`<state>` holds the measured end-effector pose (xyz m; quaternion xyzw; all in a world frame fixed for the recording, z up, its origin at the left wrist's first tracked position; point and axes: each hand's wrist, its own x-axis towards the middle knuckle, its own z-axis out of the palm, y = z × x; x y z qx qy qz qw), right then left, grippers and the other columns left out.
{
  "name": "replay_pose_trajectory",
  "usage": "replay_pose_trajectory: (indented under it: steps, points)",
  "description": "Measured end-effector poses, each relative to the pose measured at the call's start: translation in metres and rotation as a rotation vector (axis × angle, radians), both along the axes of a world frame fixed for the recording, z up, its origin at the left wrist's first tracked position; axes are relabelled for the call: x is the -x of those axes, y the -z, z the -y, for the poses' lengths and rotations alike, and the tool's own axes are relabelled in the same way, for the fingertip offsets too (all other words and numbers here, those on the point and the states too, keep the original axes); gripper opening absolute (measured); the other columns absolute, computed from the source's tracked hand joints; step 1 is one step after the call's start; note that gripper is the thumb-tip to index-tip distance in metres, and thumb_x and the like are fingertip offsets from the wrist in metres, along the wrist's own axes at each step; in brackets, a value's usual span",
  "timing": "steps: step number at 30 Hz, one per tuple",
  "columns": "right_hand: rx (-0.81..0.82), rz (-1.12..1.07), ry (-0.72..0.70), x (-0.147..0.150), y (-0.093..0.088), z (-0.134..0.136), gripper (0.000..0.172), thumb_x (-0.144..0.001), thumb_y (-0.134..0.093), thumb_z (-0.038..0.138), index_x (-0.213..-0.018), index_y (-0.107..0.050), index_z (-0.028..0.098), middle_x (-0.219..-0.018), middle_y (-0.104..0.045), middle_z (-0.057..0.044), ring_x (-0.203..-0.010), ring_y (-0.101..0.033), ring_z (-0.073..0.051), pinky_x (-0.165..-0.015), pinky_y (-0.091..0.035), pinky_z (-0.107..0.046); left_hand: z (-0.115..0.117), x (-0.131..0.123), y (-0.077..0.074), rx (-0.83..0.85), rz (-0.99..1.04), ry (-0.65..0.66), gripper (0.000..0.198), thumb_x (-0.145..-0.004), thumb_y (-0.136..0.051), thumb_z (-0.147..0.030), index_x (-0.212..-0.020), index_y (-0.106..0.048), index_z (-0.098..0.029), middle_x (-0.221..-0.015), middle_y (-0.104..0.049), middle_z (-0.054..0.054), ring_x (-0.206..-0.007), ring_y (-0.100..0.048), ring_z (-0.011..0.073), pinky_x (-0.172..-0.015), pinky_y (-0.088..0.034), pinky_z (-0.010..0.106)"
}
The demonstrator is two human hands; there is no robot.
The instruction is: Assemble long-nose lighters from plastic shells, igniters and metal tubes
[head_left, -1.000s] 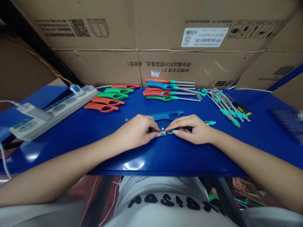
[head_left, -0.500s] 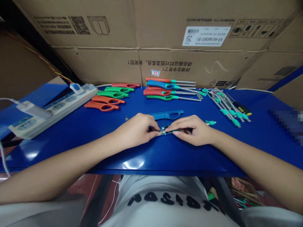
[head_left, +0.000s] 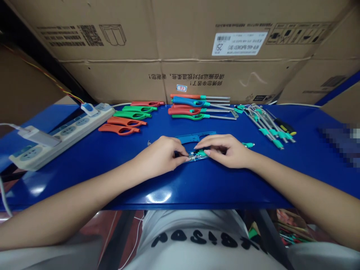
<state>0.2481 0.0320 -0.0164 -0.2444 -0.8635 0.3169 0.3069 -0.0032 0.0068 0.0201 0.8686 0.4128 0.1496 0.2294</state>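
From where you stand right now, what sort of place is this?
Probably a small assembly workshop: coloured handles lie in a row on the table, and a screwdriver-like tool lies beside metal rods with green parts.

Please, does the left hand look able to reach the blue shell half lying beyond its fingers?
Probably yes: the blue shell half lies close by with nothing seen between, though the left hand is occupied, pinching small parts.

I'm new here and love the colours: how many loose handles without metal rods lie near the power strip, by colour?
Red handle: 1
Green handles: 2
Orange handles: 2
Total: 5
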Motion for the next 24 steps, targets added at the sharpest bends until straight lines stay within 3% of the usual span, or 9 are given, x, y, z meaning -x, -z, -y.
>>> replay_pose_trajectory:
  steps: [4,8,15,18,22,24]
  points:
    - [0.089,-0.062,0.06,0.002,0.003,-0.004,0.022,-0.093,-0.061,0.021,-0.111,-0.072,0.015,-0.1,-0.067,-0.007,-0.05,-0.041,-0.002,-0.045,-0.035,-0.018,0.001,-0.001,0.002,-0.033,-0.029,0.006,0.012,-0.09,-0.07,-0.021,-0.094,-0.082,-0.019,-0.088,-0.074,0.006,-0.074,-0.068,0.0157,-0.068,-0.049,0.024]
    - [0.016,-0.009,0.007,0.001,0.001,-0.002,0.023,-0.092,-0.062,0.02,-0.113,-0.072,0.016,-0.094,-0.07,-0.005,-0.048,-0.038,-0.003,-0.048,-0.036,-0.019,0.001,-0.001,0.003,-0.044,-0.039,0.013,0.014,-0.091,-0.069,-0.02,-0.096,-0.081,-0.019,-0.089,-0.074,0.006,-0.077,-0.069,0.0167,-0.071,-0.05,0.025]
    - [-0.111,0.083,-0.074,0.0,-0.002,0.005,0.025,-0.092,-0.06,0.017,-0.113,-0.074,0.02,-0.099,-0.076,-0.006,-0.051,-0.048,-0.006,-0.051,-0.041,-0.02,0.004,-0.003,0.002,-0.065,-0.062,0.005,0.012,-0.09,-0.069,-0.018,-0.094,-0.081,-0.017,-0.089,-0.074,0.006,-0.078,-0.069,0.0173,-0.071,-0.049,0.026]
    - [-0.149,0.09,-0.064,0.002,-0.002,0.007,0.025,-0.092,-0.061,0.016,-0.114,-0.073,0.019,-0.1,-0.076,-0.006,-0.049,-0.046,-0.005,-0.051,-0.042,-0.02,0.006,-0.004,0.002,-0.11,-0.07,0.007,0.012,-0.09,-0.068,-0.017,-0.09,-0.08,-0.016,-0.086,-0.074,0.005,-0.073,-0.067,0.0165,-0.067,-0.047,0.026]
    - [-0.148,0.097,-0.058,0.003,-0.002,0.008,0.025,-0.092,-0.061,0.017,-0.114,-0.072,0.02,-0.101,-0.076,-0.006,-0.048,-0.045,-0.005,-0.052,-0.043,-0.021,0.007,-0.005,0.002,-0.13,-0.078,0.006,0.012,-0.091,-0.067,-0.017,-0.089,-0.079,-0.017,-0.084,-0.073,0.005,-0.071,-0.066,0.0156,-0.064,-0.045,0.025]
    - [-0.144,0.083,-0.064,0.003,-0.002,0.007,0.027,-0.092,-0.058,0.014,-0.115,-0.072,0.02,-0.103,-0.074,-0.006,-0.055,-0.052,-0.007,-0.054,-0.045,-0.021,0.007,-0.004,0.002,-0.118,-0.083,0.001,0.012,-0.091,-0.067,-0.018,-0.091,-0.079,-0.017,-0.086,-0.073,0.005,-0.071,-0.066,0.0154,-0.065,-0.045,0.025]
